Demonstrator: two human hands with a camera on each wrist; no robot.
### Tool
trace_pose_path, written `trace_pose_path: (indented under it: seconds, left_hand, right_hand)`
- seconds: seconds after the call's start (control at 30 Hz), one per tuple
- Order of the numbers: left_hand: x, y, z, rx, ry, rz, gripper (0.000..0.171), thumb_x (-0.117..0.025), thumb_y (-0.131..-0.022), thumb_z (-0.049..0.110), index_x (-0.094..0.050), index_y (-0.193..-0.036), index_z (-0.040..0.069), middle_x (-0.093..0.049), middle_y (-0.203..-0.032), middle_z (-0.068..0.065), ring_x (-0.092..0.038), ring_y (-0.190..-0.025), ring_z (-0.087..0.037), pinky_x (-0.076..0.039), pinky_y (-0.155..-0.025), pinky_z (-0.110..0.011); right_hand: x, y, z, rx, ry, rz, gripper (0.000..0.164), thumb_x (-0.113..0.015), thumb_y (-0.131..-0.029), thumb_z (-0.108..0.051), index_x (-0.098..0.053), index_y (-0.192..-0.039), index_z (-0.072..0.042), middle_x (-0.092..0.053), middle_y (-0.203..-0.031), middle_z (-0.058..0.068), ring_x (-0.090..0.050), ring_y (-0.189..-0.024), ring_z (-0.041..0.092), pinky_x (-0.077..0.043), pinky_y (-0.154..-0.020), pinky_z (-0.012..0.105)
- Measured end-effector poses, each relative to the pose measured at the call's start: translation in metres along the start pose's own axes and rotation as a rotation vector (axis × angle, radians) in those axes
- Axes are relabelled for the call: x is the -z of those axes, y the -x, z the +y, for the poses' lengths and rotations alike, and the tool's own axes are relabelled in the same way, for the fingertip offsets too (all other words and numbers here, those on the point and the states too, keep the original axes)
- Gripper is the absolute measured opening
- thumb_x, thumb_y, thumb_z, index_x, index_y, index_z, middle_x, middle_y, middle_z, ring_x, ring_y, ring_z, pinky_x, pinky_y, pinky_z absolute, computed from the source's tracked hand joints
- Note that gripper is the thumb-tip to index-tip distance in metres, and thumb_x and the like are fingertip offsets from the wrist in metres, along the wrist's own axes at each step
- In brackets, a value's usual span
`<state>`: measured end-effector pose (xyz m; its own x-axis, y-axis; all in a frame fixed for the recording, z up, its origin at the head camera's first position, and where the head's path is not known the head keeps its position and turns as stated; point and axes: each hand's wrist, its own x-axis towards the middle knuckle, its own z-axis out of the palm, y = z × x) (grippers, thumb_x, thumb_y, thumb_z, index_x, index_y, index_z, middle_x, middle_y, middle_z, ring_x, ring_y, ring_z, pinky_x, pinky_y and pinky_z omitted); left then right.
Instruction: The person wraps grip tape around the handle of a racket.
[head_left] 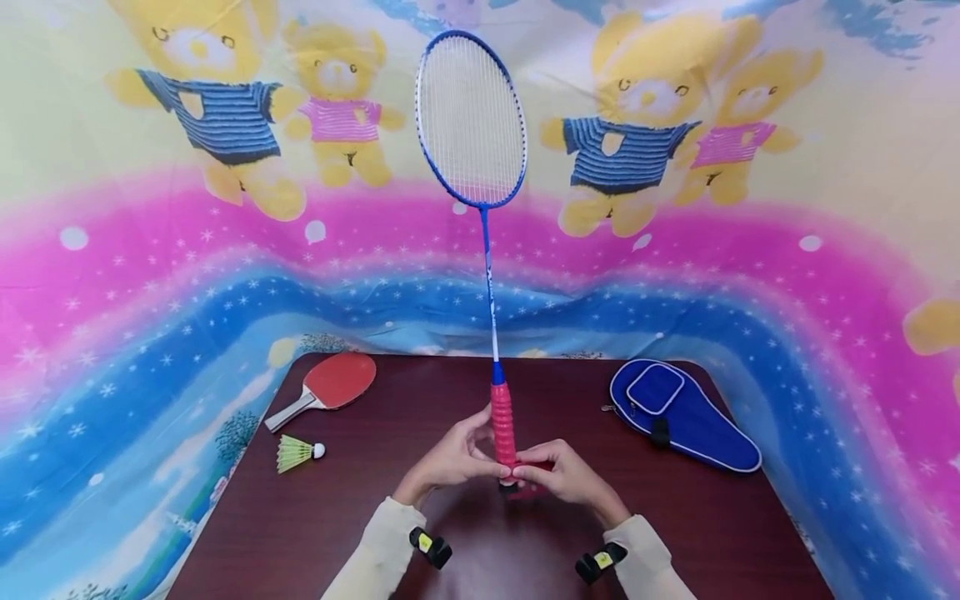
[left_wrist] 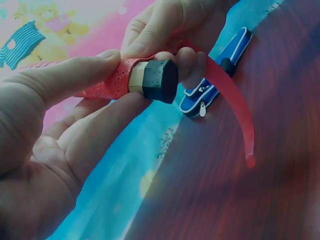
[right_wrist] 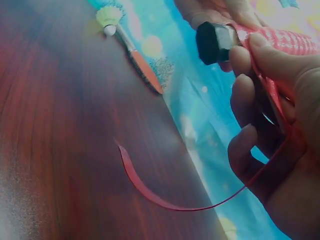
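Observation:
A blue and white badminton racket stands nearly upright over the table, its strung head at the top. Red perforated grip tape winds around its handle. At the butt, a black end cap and a narrow bare band of handle show in the left wrist view. My left hand grips the handle from the left, thumb on the tape near the butt. On the other side, my right hand pinches the tape at the handle's lower end. The tape's loose tail passes through the right hand and hangs in a curve.
On the dark wooden table, a red table tennis paddle lies at the back left, with a yellow-green shuttlecock in front of it. A blue zipped paddle case lies at the right. A printed cloth hangs behind.

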<state>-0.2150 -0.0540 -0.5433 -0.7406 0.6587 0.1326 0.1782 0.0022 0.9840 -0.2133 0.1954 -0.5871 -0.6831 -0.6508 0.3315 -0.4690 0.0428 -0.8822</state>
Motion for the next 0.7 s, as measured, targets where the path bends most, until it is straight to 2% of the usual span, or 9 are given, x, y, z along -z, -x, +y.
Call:
trace_pose_path:
  seconds: [0.03,0.13,0.23,0.33,0.47,0.57,0.7]
  left_hand:
    - [0.001,0.000,-0.001,-0.004,0.008,-0.007,0.102,-0.080,-0.087,0.000,-0.020,-0.165,0.025,-0.064,-0.131,-0.024,-0.078,-0.093,-0.033,-0.064,-0.084,-0.040]
    - [0.001,0.000,-0.002,-0.012,0.030,-0.009,0.103,-0.077,-0.088,-0.004,-0.015,-0.166,0.024,-0.064,-0.133,-0.030,-0.078,-0.093,-0.034,-0.065,-0.083,-0.038]
    - [-0.003,0.000,-0.001,-0.004,-0.010,0.019,0.104,-0.076,-0.090,-0.002,-0.012,-0.166,0.027,-0.067,-0.130,-0.029,-0.078,-0.092,-0.032,-0.065,-0.083,-0.035]
    - [-0.012,0.002,0.001,0.031,-0.093,0.060,0.108,-0.081,-0.088,0.007,-0.011,-0.165,0.033,-0.069,-0.128,-0.020,-0.078,-0.091,-0.027,-0.064,-0.084,-0.031]
    - [-0.017,0.003,0.003,0.069,-0.175,0.108,0.109,-0.087,-0.083,0.016,-0.017,-0.163,0.040,-0.066,-0.116,-0.010,-0.075,-0.088,-0.023,-0.064,-0.080,-0.029]
    - [-0.013,0.002,0.003,0.048,-0.160,0.092,0.104,-0.086,-0.084,0.012,-0.024,-0.161,0.041,-0.068,-0.111,-0.011,-0.075,-0.087,-0.024,-0.064,-0.080,-0.030]
    - [-0.006,0.000,0.001,0.005,-0.096,0.022,0.101,-0.084,-0.085,0.007,-0.025,-0.161,0.038,-0.067,-0.118,-0.021,-0.077,-0.088,-0.025,-0.065,-0.083,-0.034]
  right_hand:
    - [0.000,0.000,0.001,-0.006,-0.009,-0.006,0.023,-0.068,-0.097,-0.004,-0.074,-0.119,0.002,-0.078,-0.101,0.022,-0.074,-0.071,0.033,-0.064,-0.062,0.045]
    - [-0.001,-0.001,0.002,-0.004,-0.009,-0.011,0.019,-0.066,-0.099,-0.004,-0.076,-0.114,0.003,-0.076,-0.090,0.022,-0.069,-0.063,0.030,-0.063,-0.058,0.043]
    - [-0.002,0.000,0.003,0.016,0.018,0.026,0.017,-0.066,-0.098,-0.004,-0.077,-0.111,0.001,-0.076,-0.083,0.018,-0.068,-0.061,0.022,-0.062,-0.056,0.037]
    - [-0.003,0.003,0.004,0.053,0.069,0.058,0.018,-0.068,-0.097,-0.003,-0.078,-0.112,0.000,-0.078,-0.085,0.014,-0.069,-0.062,0.021,-0.061,-0.056,0.029]
    - [-0.005,0.006,0.003,0.083,0.074,0.053,0.018,-0.068,-0.097,-0.001,-0.077,-0.112,0.000,-0.078,-0.085,0.014,-0.068,-0.062,0.023,-0.060,-0.055,0.028]
    - [-0.005,0.004,0.002,0.096,0.051,0.034,0.018,-0.067,-0.097,-0.001,-0.077,-0.112,0.001,-0.078,-0.086,0.016,-0.069,-0.062,0.022,-0.060,-0.054,0.034]
    - [-0.002,0.000,0.000,0.078,0.005,0.003,0.018,-0.068,-0.096,0.000,-0.077,-0.111,0.002,-0.078,-0.090,0.018,-0.070,-0.062,0.032,-0.061,-0.054,0.041]
